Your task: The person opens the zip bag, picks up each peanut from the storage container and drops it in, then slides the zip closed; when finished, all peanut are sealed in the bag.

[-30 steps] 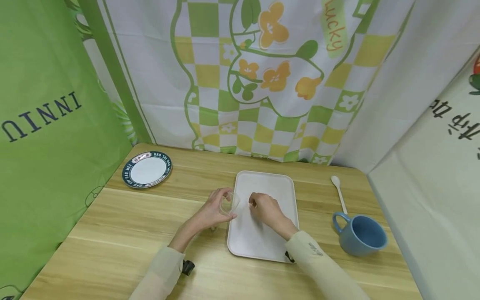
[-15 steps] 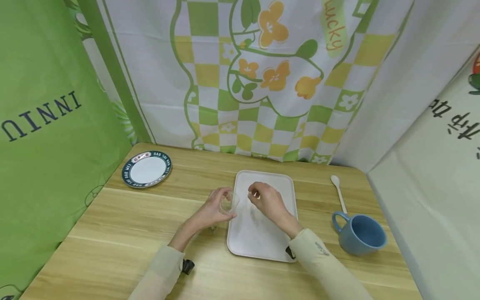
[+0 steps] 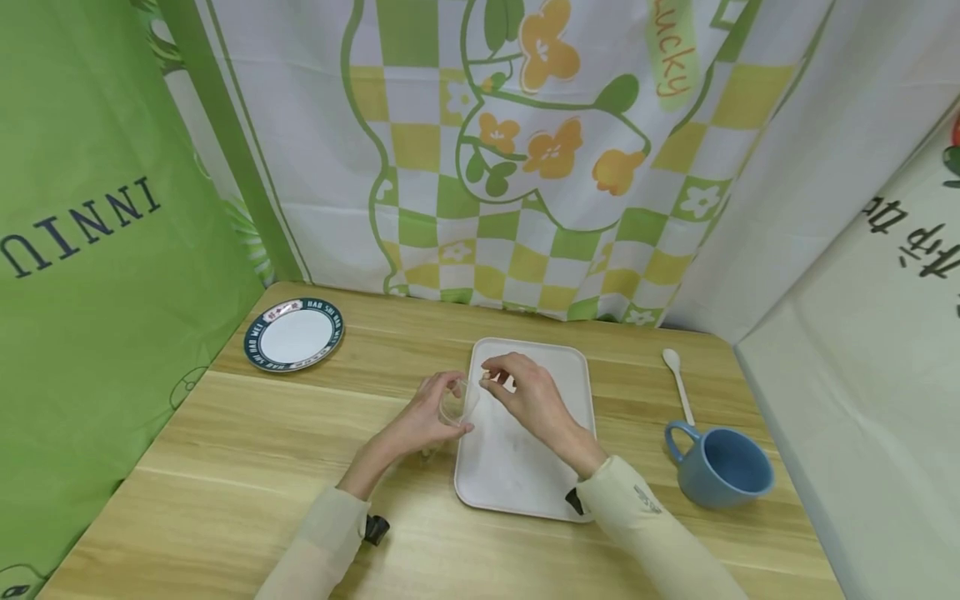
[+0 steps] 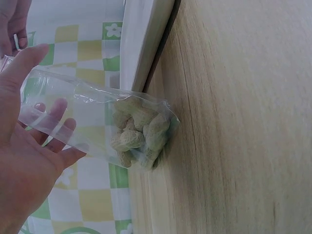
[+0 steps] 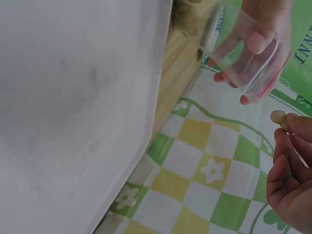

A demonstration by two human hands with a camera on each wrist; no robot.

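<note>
My left hand (image 3: 431, 412) holds a clear zip bag (image 4: 92, 97) around its mouth, thumb on one side and fingers on the other, so the mouth gapes. Several unshelled peanuts (image 4: 131, 129) lie bunched at the bag's bottom, close to the wooden table beside the tray. Between thumb and index finger, my right hand (image 3: 532, 404) pinches one peanut (image 5: 278, 117). That peanut is just right of the bag's open mouth, above the white tray (image 3: 517, 475). A few faint smudges mark the tray's surface.
A plate with a dark patterned rim (image 3: 258, 354) sits at the table's back left. On the right stand a blue mug (image 3: 712, 479) and a white spoon (image 3: 681, 387). A patterned curtain (image 3: 517, 225) hangs along the table's back edge.
My right hand has risen from the tray and shifted left to the bag's mouth, and the pinched peanut has come into view. My left hand and the bag stay nearly still.
</note>
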